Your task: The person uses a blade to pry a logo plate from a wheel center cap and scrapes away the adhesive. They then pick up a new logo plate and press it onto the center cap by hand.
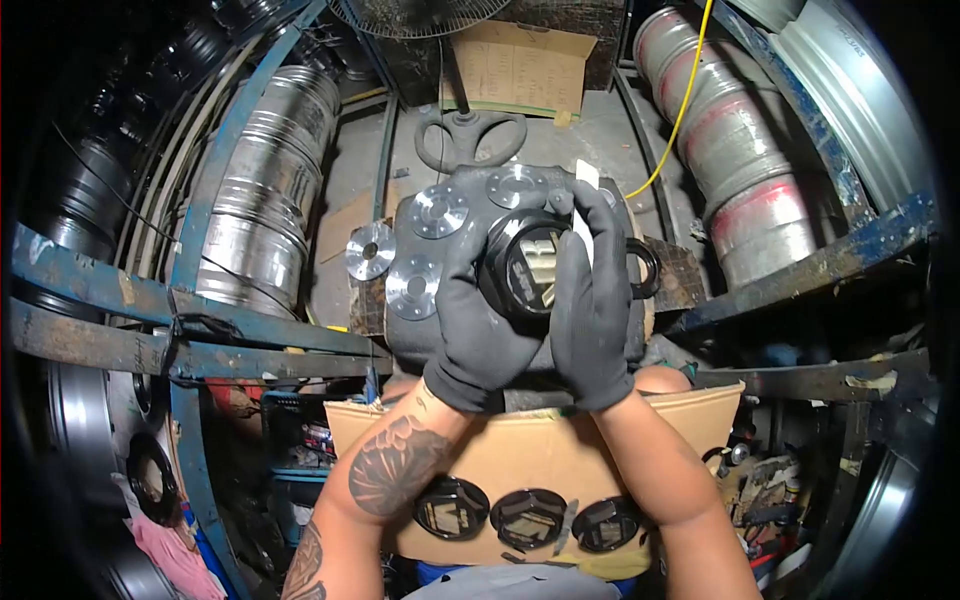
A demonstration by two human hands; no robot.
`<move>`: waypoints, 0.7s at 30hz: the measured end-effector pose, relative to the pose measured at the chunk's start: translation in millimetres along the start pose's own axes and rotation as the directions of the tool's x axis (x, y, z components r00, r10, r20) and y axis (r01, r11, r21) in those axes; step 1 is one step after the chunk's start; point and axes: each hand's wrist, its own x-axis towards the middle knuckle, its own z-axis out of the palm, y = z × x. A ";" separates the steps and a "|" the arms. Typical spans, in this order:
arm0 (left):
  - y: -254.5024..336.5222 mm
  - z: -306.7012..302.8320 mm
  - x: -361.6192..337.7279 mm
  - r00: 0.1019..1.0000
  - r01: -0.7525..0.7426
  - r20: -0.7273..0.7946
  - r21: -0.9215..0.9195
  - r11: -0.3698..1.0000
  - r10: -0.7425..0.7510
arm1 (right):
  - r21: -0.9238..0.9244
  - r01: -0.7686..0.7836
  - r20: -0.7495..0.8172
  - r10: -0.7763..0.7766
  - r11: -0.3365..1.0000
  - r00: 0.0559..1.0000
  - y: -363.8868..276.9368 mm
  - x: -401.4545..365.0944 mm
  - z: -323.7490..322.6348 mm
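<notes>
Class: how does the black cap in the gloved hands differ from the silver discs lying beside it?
The black cap is dark and hollow; the silver discs are shiny and flat. The black cap is held by the left hand and right hand; the silver discs lie untouched. Both are round.

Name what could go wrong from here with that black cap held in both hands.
1. The black cap is gripped only by the gloved left hand and right hand; it might slip and drop onto the silver discs beside it.
2. The white strip by the right hand's fingers could get creased against the cap.
</notes>
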 end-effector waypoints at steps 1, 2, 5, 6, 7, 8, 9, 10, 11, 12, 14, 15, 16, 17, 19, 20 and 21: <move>3.3 -5.0 1.1 0.999 0.027 0.023 -0.048 0.998 -0.026 | 0.006 0.017 0.006 -0.017 1.000 1.000 -3.1 1.5 -0.3; 6.4 -12.3 1.9 0.998 0.055 0.046 -0.102 0.993 -0.050 | 0.009 0.032 0.017 -0.032 0.999 0.999 -5.6 2.3 -0.8; 6.0 -4.3 0.6 0.996 0.038 -0.074 -0.144 0.989 -0.049 | 0.125 0.034 0.058 -0.041 0.992 0.997 -11.1 2.6 -6.8; 5.9 0.4 0.7 0.989 0.016 -0.141 -0.133 0.991 -0.035 | 0.184 0.030 0.071 -0.044 0.982 0.996 -10.5 3.9 -7.9; 8.0 -3.9 0.4 0.997 0.037 -0.063 -0.196 0.980 -0.050 | 0.179 0.066 0.033 -0.073 0.982 0.997 -6.8 4.4 -7.7; 9.8 -3.8 0.8 0.997 0.037 -0.062 -0.189 0.981 -0.049 | 0.217 0.076 0.025 -0.083 0.973 0.996 -2.6 5.0 -8.1; 11.7 -1.6 -0.1 0.997 0.035 -0.064 -0.183 0.983 -0.047 | 0.257 0.082 0.018 -0.089 0.963 0.996 0.1 5.2 -8.6; 13.4 0.2 -1.0 0.997 0.032 -0.068 -0.176 0.984 -0.045 | 0.297 0.086 0.013 -0.094 0.951 0.996 -0.8 5.6 -7.8; 15.4 1.6 2.3 0.997 0.007 -0.082 -0.120 0.993 -0.016 | 0.480 -0.049 -0.050 0.083 0.876 0.995 -8.3 1.6 -5.9; 18.0 1.2 3.5 0.998 -0.001 -0.062 -0.113 0.994 -0.006 | 0.501 -0.073 -0.029 0.101 0.862 0.995 -10.6 1.2 -8.2; 23.0 -1.4 2.6 0.999 -0.023 -0.027 -0.099 0.995 0.021 | 0.543 -0.124 0.021 0.134 0.830 0.991 -7.7 0.9 -18.4; 25.3 -4.0 1.4 1.000 -0.007 -0.010 -0.078 0.997 0.007 | 0.488 -0.100 0.092 0.063 0.867 0.994 -3.5 -0.1 -24.8; 26.9 -3.8 0.7 1.000 0.007 -0.024 -0.108 0.994 -0.009 | 0.560 -0.051 0.085 0.003 0.827 0.996 0.2 -1.3 -22.3; 27.6 -2.0 0.1 0.999 0.022 -0.036 -0.138 0.990 -0.027 | 0.578 -0.060 0.093 0.008 0.814 0.996 -0.1 -2.5 -21.4; 27.2 -0.8 -1.1 0.996 0.030 -0.076 -0.208 0.978 -0.047 | 0.591 -0.075 0.108 0.014 0.803 0.994 -0.8 -3.8 -20.0; 27.5 -2.6 -1.4 0.998 0.022 -0.060 -0.201 0.979 -0.034 | 0.587 -0.081 0.115 0.016 0.805 0.993 0.9 -4.4 -19.8; 28.1 -6.1 -0.7 0.999 0.013 -0.041 -0.194 0.981 -0.021 | 0.584 -0.083 0.120 0.015 0.808 0.993 1.7 -4.1 -19.8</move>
